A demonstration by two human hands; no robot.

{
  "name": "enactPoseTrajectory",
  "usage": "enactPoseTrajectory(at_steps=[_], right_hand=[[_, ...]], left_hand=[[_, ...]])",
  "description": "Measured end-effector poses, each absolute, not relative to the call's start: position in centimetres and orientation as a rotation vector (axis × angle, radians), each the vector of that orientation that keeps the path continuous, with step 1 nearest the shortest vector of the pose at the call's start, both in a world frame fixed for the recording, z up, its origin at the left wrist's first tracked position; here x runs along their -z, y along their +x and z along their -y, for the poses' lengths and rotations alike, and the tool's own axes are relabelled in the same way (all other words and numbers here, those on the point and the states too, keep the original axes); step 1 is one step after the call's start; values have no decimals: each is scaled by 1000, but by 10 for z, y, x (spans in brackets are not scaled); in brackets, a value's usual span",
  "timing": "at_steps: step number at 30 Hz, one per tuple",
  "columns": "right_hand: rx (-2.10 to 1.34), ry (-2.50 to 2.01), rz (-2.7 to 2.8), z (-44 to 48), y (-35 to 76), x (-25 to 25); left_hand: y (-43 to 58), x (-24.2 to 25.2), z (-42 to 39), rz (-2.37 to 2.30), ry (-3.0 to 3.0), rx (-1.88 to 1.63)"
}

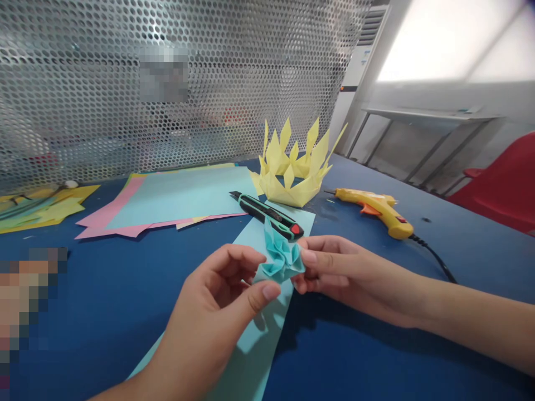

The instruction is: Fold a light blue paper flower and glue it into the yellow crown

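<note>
Between my two hands is a small folded light-blue paper flower (282,257), with pleated petals and one pointed tip standing up. My left hand (225,301) pinches its left side between thumb and fingers. On the opposite side, my right hand (330,262) grips the edge with thumb and forefinger. Beneath the flower a long light-blue paper strip (259,356) runs across the blue table (376,345). Just behind the flower, a black and green utility knife (267,214) lies partly on that strip, its red end toward my right hand.
A yellow paper crown (292,184) stands at the back. To its right lies a yellow glue gun (371,209) with a black cord. Stacked coloured paper sheets (179,195) and yellow scraps (54,209) lie left. A perforated metal screen (125,111) borders the rear; a red chair (501,178) stands right.
</note>
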State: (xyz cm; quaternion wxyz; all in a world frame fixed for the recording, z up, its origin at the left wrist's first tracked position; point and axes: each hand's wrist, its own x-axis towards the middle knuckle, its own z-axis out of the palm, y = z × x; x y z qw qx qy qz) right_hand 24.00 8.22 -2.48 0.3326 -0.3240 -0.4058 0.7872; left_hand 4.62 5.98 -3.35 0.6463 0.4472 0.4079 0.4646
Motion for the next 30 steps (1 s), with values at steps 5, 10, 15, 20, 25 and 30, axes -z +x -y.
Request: enactPoseTrajectory(at_steps=[5,10,15,20,25,30], right_hand=[[-2023,-878,1062,-79,238,24],[-1972,-910,1102,-77,235,23],[-1923,-947,1112,-78,235,22],[-1868,-975,1177,-79,236,25],[-1374,-1104,1499,-75,237,30],[-694,-1023,1792,-69,240,28]], left_hand=[[49,26,-61,-857,961,-1031],[49,30,-60,-917,1025,-1049],[46,33,-59,-870,1064,-1060],[47,28,-61,-801,1075,-1031],[49,26,-62,-961,1126,-1107],[49,27,-61,-1048,1145,-1079]])
